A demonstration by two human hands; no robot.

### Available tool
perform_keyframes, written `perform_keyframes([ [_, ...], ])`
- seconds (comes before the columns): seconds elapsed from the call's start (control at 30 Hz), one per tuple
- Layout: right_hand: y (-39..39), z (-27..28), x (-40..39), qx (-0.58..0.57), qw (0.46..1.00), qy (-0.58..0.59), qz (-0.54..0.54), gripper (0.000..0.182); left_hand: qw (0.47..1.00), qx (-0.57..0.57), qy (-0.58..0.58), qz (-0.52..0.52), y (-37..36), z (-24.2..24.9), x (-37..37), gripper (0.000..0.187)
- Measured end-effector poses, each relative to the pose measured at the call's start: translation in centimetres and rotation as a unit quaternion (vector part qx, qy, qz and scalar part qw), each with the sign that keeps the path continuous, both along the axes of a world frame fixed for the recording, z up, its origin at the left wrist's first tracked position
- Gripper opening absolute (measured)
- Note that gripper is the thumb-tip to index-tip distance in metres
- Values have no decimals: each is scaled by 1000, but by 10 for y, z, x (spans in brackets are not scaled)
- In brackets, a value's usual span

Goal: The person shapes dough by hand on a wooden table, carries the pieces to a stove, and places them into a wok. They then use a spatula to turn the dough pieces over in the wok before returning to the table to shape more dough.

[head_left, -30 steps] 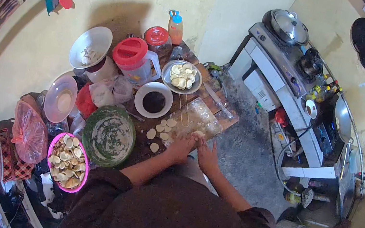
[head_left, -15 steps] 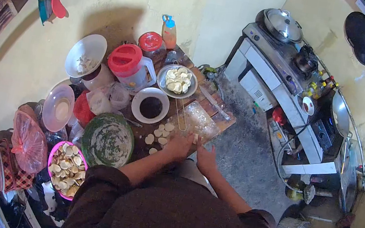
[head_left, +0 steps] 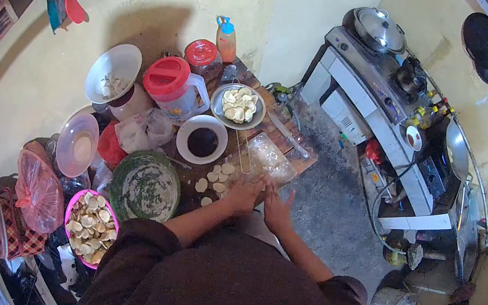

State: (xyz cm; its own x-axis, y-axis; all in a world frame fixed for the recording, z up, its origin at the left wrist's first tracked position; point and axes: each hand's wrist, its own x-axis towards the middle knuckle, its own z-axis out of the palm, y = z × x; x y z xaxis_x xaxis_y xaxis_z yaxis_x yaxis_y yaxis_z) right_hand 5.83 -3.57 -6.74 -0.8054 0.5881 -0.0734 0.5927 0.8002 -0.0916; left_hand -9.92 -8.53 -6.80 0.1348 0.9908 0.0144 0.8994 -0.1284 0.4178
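Note:
At the front edge of the wooden table (head_left: 302, 156), my left hand (head_left: 243, 195) lies low with its fingers stretched toward the right. My right hand (head_left: 277, 210) meets it at the fingertips, fingers extended and thumb held apart. Whatever lies under the fingertips is hidden. Just beyond them is a flour-dusted clear plastic sheet (head_left: 271, 159). Several flat, pale dough rounds (head_left: 213, 177) lie left of my left hand. Farther back, a wire-handled strainer (head_left: 257, 99) holds pale rounds, beside a white bowl of dark liquid (head_left: 201, 140).
A knife (head_left: 287, 135) lies at the table's right side. To the left are a floury green tray (head_left: 145, 187), a pink basket of pale curled pieces (head_left: 91, 229) and a red-lidded pitcher (head_left: 170, 88). A stove (head_left: 371, 60) stands across the floor at right.
A small pale piece showed at my left fingertips before; now it is out of sight. My right hand has moved slightly left and up, its thumb now spread away.

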Motion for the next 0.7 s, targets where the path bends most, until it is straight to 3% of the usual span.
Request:
perform_keyframes([
  [0.03, -5, -12, 5, 124, 988, 83, 31, 74, 1000, -23, -6, 2, -2, 8, 0, 61],
  [0.1, -5, -9, 4, 63, 996, 63, 5, 73, 999, -40, -8, 5, 1, 30, -3, 61],
  [0.17, 0, -2, 0, 6, 999, 45, -23, 72, 983, -178, -38, 26, 6, 45, -3, 65],
  [0.2, 6, 3, -2, -29, 998, 25, -41, 72, 983, -175, -38, 27, 3, 27, -2, 65],
  [0.27, 11, 2, -4, -64, 996, 4, -56, 72, 1000, 3, -9, 21, -8, -17, 3, 74],
  [0.3, 10, -5, -3, -32, 999, 29, -22, 72, 1000, 1, -11, 24, -13, 4, 4, 74],
  [0.37, 9, -9, 1, -4, 998, 54, 14, 72, 989, -140, 23, -30, -27, 43, 7, 74],
  [0.43, 13, 10, 1, -69, 996, 53, 6, 73, 993, -101, 37, -41, -31, 19, 6, 80],
  [0.5, 18, 9, 2, -81, 996, 27, -7, 74, 995, -57, 54, -54, -30, 27, 6, 86],
  [0.57, 23, 4, -1, -90, 996, 2, -19, 76, 991, -127, 32, -33, -26, 38, 6, 88],
  [0.63, 22, -5, 2, -66, 992, 107, 29, 70, 988, -141, 46, -41, -22, 34, 13, 89],
  [0.7, 23, -6, 7, -64, 994, 77, 45, 70, 984, -164, 55, -51, -27, 24, 17, 90],
])
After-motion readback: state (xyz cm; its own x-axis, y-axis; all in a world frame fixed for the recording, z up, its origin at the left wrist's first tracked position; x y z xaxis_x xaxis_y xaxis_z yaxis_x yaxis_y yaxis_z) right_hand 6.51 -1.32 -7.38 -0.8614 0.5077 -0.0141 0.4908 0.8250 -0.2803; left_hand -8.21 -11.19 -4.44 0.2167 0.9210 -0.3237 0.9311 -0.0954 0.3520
